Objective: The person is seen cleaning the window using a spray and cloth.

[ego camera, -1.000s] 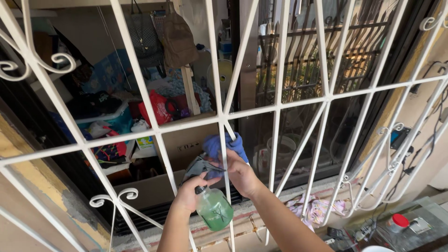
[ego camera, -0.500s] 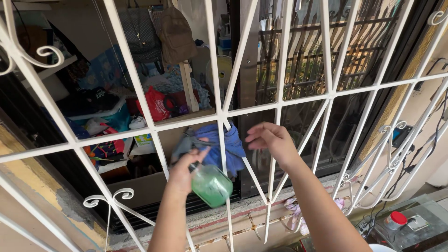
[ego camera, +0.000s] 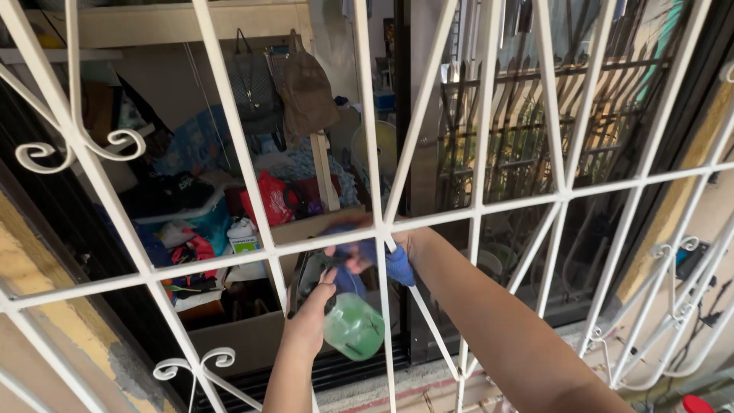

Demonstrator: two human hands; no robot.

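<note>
Behind the grille (ego camera: 428, 218), right hand (ego camera: 397, 241) seemingly clutches blue cloth (ego camera: 367, 256).

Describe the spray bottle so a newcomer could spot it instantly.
Start at the white metal window grille and drop to its lower middle. There the left hand holds a round translucent green spray bottle, just below the blue cloth in the right hand; nothing else there is green and see-through.
</note>
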